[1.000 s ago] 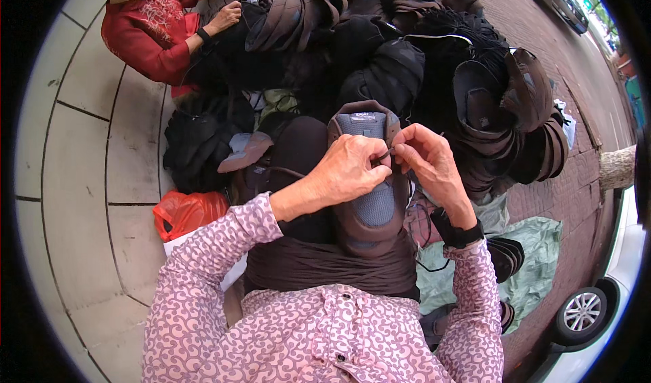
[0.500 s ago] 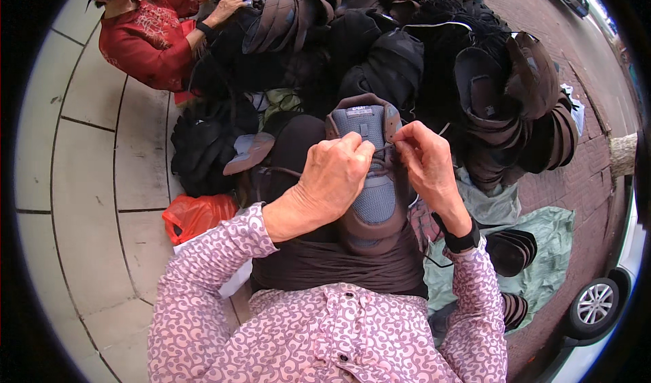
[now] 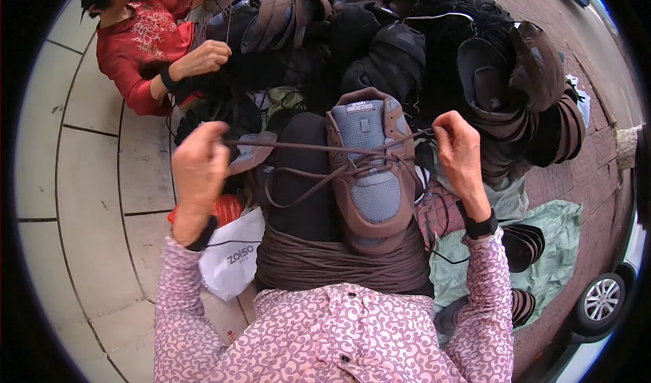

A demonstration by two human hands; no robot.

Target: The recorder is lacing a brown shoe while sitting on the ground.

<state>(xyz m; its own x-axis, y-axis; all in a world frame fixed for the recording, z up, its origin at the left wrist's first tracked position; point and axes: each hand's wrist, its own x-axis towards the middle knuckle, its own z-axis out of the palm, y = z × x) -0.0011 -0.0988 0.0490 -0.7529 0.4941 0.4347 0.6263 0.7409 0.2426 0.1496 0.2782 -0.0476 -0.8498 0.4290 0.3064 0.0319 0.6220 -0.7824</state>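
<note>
The shoe (image 3: 376, 200) rests on the seated person's lap, toe toward the body and tongue away. From where I stand, its brown edging and blue-grey mesh face upward. A brown lace (image 3: 285, 144) passes through the lower eyelets and crosses in front of the tongue.

Left hand (image 3: 198, 173): positioned well to the left of the shoe, slightly blurred, fingers narrowed on one length of the lace. This length runs nearly level across to the shoe. Right hand (image 3: 462, 152): positioned to the right of the shoe, thumb and fingers pinched on the other length, which slopes down to the eyelets.

A slack loop of the lace lies to the left of the shoe, over the dark leg (image 3: 302, 213). A bundle of brown cords (image 3: 339, 268) lies across the lap, on the body side of the toe.

Beyond the shoe, dark uppers (image 3: 383, 64) are heaped in nested stacks. At the upper left, a co-worker (image 3: 146, 51) in red holds a thin cord. A white bag (image 3: 234, 257) lies near the left forearm; a green sheet (image 3: 556, 240) is spread beyond the right forearm
</note>
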